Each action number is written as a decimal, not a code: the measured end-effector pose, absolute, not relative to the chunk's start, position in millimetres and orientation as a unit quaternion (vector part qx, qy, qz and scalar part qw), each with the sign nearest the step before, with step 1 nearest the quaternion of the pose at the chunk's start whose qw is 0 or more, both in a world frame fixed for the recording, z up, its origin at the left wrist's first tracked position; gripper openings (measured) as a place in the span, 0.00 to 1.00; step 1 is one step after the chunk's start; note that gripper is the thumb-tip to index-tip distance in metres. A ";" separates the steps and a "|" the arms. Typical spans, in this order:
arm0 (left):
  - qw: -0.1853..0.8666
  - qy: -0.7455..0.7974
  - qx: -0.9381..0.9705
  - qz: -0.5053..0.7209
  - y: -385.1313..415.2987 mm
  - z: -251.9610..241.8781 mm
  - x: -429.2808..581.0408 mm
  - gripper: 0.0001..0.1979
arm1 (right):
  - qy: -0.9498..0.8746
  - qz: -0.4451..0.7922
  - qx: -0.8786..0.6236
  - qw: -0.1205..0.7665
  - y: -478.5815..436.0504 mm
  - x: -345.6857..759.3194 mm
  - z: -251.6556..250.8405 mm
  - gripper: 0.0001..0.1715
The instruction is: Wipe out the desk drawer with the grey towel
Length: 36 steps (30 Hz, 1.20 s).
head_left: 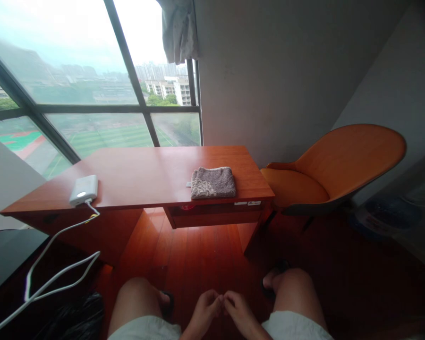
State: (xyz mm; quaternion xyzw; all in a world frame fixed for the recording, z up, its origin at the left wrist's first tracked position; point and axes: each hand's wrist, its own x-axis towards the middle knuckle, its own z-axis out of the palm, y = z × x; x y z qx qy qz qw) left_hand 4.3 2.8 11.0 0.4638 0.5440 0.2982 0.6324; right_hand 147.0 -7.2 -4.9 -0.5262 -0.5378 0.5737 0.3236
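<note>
My left hand (205,309) and my right hand (239,309) meet low in the view, between my knees. Their fingers are curled and the fingertips touch; no object shows in either one. Beyond them, on the reddish wooden desk (141,170), lies a folded grey-brown towel (214,183) with a pale pattern at its left corner and a small tag. A white boxy device (85,189), perhaps a power bank or charger, sits near the desk's front left edge. Both hands are well apart from these things.
From the white device a white cable (62,231) loops down to the lower left. An orange chair (340,165) stands right of the desk, with a large water bottle (386,212) on the floor behind it. A black plastic bag (80,314) lies at lower left. Windows rise behind.
</note>
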 end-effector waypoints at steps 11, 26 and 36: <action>0.648 0.529 0.454 0.309 1.9 7.3 3.5 0.27 | -0.533 0.574 -0.531 0.322 -8.6 148.0 -2.3 0.25; 0.671 0.507 0.444 0.308 6.4 7.2 -0.5 0.25 | -0.552 0.546 -0.548 0.312 -5.5 149.8 4.2 0.15; 0.610 0.514 0.537 0.275 5.8 18.2 -3.5 0.12 | -0.542 0.548 -0.558 0.308 -4.4 148.8 -1.5 0.07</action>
